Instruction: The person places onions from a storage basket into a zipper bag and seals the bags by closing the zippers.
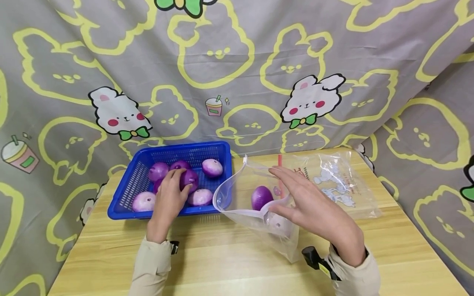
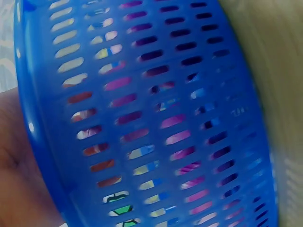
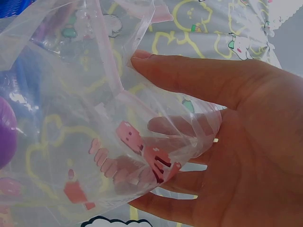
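Now my left hand [image 1: 168,197] grips an onion [image 1: 189,179] in the basket [image 1: 126,193]; beside the basket, my right hand [image 1: 314,209] pinches the bag [image 1: 237,197] rim.

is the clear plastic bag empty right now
No: in the head view a purple onion already lies inside the clear bag, whose mouth the right hand holds open.
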`<state>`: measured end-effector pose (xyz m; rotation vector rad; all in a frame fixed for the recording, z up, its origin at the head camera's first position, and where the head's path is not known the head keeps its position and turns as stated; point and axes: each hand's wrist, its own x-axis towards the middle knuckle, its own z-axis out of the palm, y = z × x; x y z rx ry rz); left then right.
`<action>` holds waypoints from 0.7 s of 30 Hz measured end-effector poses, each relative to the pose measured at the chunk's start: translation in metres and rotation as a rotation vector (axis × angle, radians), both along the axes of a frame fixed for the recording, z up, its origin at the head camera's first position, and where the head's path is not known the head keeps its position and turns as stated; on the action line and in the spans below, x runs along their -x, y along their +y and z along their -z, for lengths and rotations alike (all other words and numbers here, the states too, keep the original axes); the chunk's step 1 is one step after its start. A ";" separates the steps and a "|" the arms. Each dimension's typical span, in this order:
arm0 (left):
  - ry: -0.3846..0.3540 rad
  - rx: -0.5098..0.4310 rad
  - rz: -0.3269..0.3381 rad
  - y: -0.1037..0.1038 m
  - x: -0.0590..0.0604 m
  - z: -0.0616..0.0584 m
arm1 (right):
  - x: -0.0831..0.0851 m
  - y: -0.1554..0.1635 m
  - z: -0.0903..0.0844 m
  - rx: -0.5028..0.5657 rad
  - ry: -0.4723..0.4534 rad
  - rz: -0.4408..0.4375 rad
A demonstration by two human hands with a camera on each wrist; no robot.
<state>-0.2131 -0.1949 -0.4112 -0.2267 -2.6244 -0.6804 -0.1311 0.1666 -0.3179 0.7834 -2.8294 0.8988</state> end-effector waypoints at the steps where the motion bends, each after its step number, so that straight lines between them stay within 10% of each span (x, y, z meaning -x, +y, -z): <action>1: 0.012 -0.002 -0.004 0.000 -0.001 0.002 | 0.000 0.000 0.000 -0.001 0.002 0.001; 8: 0.114 -0.052 -0.026 0.002 -0.004 0.010 | 0.000 -0.002 0.000 0.006 -0.017 0.020; 21: 0.232 -0.124 -0.032 0.008 -0.015 -0.012 | 0.001 -0.007 0.001 -0.018 0.006 0.016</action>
